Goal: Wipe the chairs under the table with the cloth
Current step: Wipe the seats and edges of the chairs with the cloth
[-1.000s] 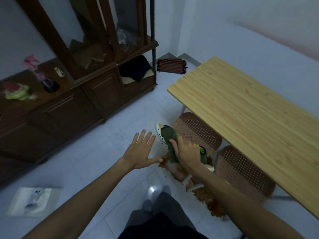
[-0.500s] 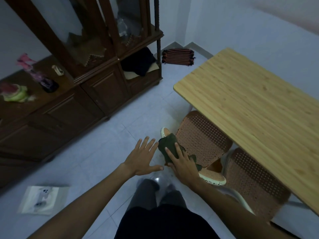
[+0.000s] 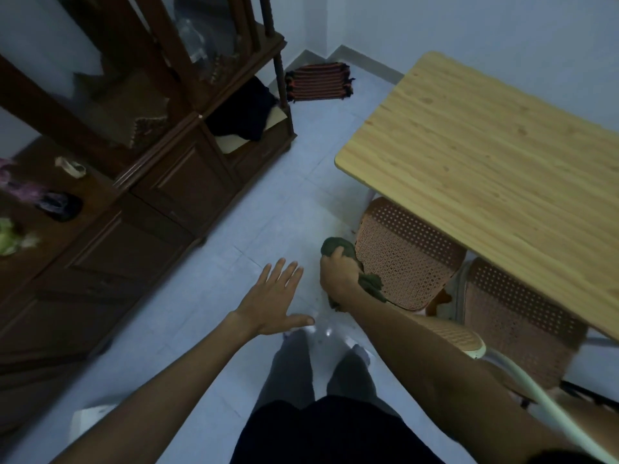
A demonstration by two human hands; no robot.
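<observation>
Since the frame half a second back, the right hand [image 3: 338,274] has curled from a flat press into a fist around the cloth [image 3: 348,259], bunching it against the near edge of the first chair [image 3: 408,252]. That arm reaches forward, wrist bent down. The left hand [image 3: 273,298] hovers beside it over the floor [image 3: 234,296], palm down, fingers spread wide, holding nothing. Two perforated brown chairs are tucked under one wooden table [image 3: 485,155]; the second chair [image 3: 516,316] sits right of the right hand.
</observation>
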